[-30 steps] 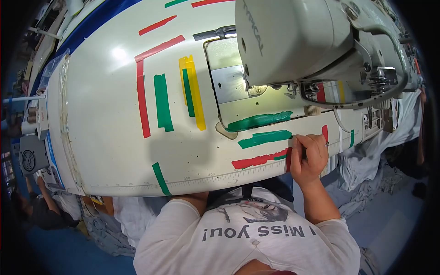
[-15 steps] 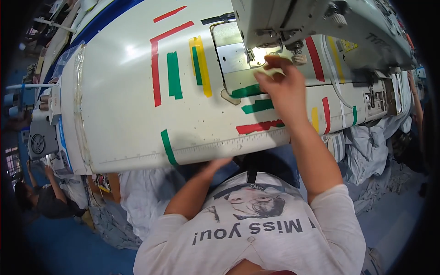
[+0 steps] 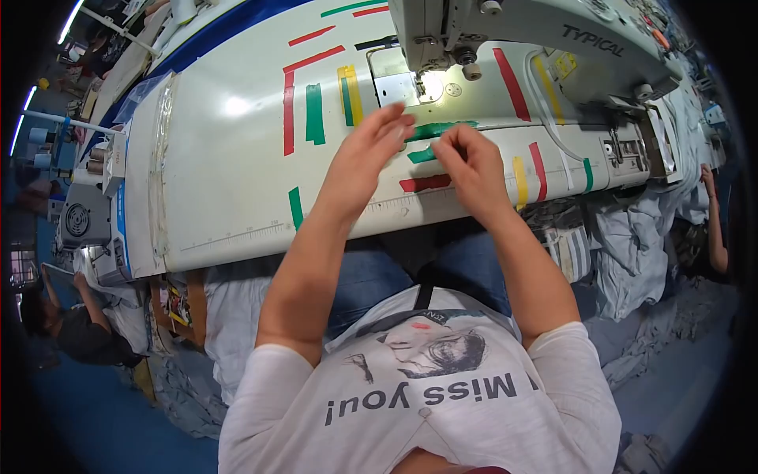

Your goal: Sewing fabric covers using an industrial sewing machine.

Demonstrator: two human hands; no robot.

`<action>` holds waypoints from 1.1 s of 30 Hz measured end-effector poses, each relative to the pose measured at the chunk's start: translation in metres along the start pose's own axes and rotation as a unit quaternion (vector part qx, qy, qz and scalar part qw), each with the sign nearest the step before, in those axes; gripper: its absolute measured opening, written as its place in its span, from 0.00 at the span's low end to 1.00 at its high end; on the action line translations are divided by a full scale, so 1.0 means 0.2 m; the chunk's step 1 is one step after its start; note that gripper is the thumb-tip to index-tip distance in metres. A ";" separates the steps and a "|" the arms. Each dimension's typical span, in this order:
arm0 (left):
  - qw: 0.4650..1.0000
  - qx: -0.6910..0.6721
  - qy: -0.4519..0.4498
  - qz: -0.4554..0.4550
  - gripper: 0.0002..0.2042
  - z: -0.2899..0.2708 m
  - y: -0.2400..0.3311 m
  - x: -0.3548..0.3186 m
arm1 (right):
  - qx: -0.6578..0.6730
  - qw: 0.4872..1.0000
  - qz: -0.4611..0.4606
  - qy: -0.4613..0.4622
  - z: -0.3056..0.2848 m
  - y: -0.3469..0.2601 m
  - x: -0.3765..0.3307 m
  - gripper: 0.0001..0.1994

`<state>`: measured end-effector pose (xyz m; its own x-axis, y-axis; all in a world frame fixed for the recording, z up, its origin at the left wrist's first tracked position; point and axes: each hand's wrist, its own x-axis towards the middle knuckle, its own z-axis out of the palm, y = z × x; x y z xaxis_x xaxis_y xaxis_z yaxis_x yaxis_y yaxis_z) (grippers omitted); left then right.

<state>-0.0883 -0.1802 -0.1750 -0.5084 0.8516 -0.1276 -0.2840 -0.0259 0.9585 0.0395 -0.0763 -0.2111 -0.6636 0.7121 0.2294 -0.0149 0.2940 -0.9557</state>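
Both my hands hover over the pale sewing table [image 3: 229,174], in front of the lit needle area of a white sewing machine [image 3: 537,28]. My left hand [image 3: 371,154] is open, fingers stretched toward the metal needle plate [image 3: 392,91], with nothing visible in it. To its right, my right hand [image 3: 475,164] has thumb and fingertips closed in a pinch above a green tape strip [image 3: 422,156]. Whatever lies between those fingertips, if anything, is too small to make out. A gap separates the two hands.
Red tape [image 3: 289,114], green tape [image 3: 315,114] and yellow tape [image 3: 519,182] mark the tabletop. Pale cloth [image 3: 628,245] hangs in heaps below the table's right end. A grey device with a fan [image 3: 79,221] stands at the left; people work at both sides.
My left hand has risen from below the table's front edge to over the tabletop. My right hand has drawn back from the needle toward me, its fingers now pinched. The view has shifted slightly.
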 end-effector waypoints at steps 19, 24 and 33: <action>0.984 0.173 0.010 0.032 0.09 -0.07 -0.16 0.04 | 0.058 0.986 0.078 0.136 0.10 0.03 0.35 0.13; 0.986 0.134 0.073 0.070 0.15 -0.02 -0.04 0.11 | -0.055 0.994 0.070 0.059 0.08 0.03 0.22 0.09; 0.975 -0.213 -0.054 0.030 0.10 0.05 -0.16 0.34 | -0.170 0.985 0.036 -0.004 -0.05 0.02 0.04 0.09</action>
<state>-0.1063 -0.1169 -0.2119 -0.4520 0.8917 -0.0245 -0.5798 -0.2728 0.7677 0.0411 -0.0632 -0.2105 -0.6589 0.7349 0.1603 0.2836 0.4400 -0.8520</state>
